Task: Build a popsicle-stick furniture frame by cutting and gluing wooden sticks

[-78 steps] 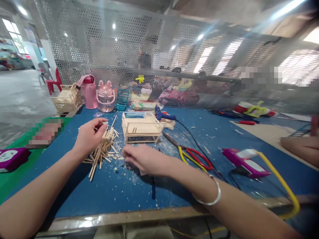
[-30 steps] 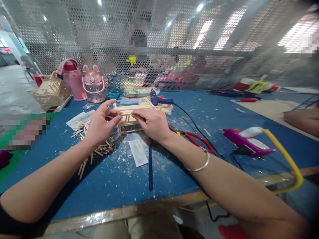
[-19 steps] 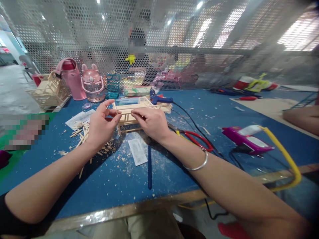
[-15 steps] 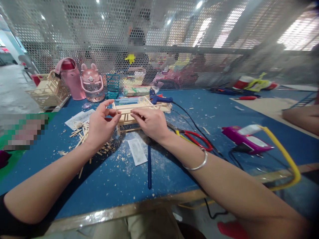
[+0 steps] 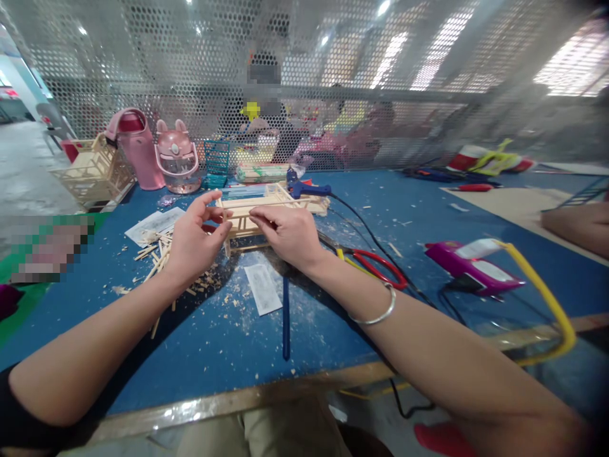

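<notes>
A small model frame of thin wooden sticks (image 5: 242, 205) stands on the blue table in front of me. My left hand (image 5: 196, 238) is at its left front corner, thumb and fingers pinched on the end of a thin wooden stick (image 5: 240, 217), index finger raised. My right hand (image 5: 289, 236) pinches the same stick further right, fingertips close together. The stick lies level along the model's front; whether it touches the frame I cannot tell. Beside my left wrist is a pile of loose wooden sticks (image 5: 159, 263), partly hidden by the hand.
A sandpaper piece (image 5: 263, 290) and a blue rod-like tool (image 5: 286, 324) lie nearer me. Scissors (image 5: 378, 266), a blue glue gun (image 5: 309, 190) and a purple device (image 5: 476, 270) are to the right. Pink bottles (image 5: 177, 158) stand behind. Another person's arm (image 5: 575, 228) rests at far right.
Both hands came from the stick pile and the table front to the model, now with a thin stick between them. The sandpaper pieces came into view. Over the last half second the hands barely moved.
</notes>
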Available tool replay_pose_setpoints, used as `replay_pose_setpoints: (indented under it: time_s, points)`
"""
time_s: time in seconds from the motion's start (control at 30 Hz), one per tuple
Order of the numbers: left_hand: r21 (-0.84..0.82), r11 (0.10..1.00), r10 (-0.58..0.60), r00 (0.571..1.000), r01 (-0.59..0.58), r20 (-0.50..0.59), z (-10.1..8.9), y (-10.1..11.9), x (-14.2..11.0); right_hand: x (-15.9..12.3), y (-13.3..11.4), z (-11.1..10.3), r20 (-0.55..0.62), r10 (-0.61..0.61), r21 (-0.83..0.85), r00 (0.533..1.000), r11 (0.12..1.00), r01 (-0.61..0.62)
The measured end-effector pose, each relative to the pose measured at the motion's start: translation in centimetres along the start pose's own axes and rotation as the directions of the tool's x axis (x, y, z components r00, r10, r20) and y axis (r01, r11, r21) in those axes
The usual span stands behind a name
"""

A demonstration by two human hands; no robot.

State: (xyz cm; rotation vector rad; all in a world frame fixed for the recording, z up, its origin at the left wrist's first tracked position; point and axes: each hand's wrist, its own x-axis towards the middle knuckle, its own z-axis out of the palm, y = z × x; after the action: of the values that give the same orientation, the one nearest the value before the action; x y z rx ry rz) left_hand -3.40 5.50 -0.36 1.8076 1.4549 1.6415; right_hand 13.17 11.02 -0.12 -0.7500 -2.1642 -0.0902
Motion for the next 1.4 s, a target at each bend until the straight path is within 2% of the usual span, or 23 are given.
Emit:
replay_pose_setpoints:
  time_s: [0.8, 0.87, 0.97, 1.03, 1.13, 1.2, 1.27, 1.4]
  points:
    - [0.008, 0.999, 0.037, 0.999, -0.037, 0.007, -0.2, -0.4, -0.2, 0.0, -0.2, -0.4, 0.027, 0.053, 0.035, 0.998, 0.998, -0.054]
    - [0.049, 0.998, 0.051, 0.997, -0.048, -0.052, -0.4, -0.2, -0.3, -0.1, -0.3, -0.7, 0.001, 0.060, 0.059, 0.998, 0.996, -0.060]
    - [0.046, 0.999, 0.038, 0.978, -0.029, -0.205, -0.9, 0.5, -0.4, -0.1, -0.7, -1.4, -0.031, 0.097, 0.160, 0.995, 0.983, -0.091]
    - [-0.037, 0.999, -0.035, 0.973, 0.027, -0.227, -1.0, 1.3, -0.7, -0.1, -1.2, -1.8, 0.015, 0.178, 0.299, 0.984, 0.938, -0.174]
    - [-0.173, 0.974, -0.156, 0.986, 0.143, -0.060, -0.9, 2.8, -1.4, 0.2, -2.2, -2.3, 0.204, 0.283, 0.556, 0.937, 0.755, -0.349]
    - [-0.222, 0.961, -0.162, 0.986, 0.166, 0.034, -0.6, 3.7, -1.9, 0.3, -2.9, -2.5, 0.315, 0.284, 0.673, 0.906, 0.607, -0.424]
    - [-0.235, 0.960, -0.149, 0.988, 0.153, 0.035, -0.3, 4.4, -2.4, 0.3, -3.4, -2.6, 0.378, 0.253, 0.724, 0.891, 0.519, -0.455]
    - [-0.237, 0.963, -0.138, 0.990, 0.125, -0.038, -0.1, 4.7, -3.1, -0.1, -4.1, -2.7, 0.445, 0.172, 0.743, 0.879, 0.477, -0.470]
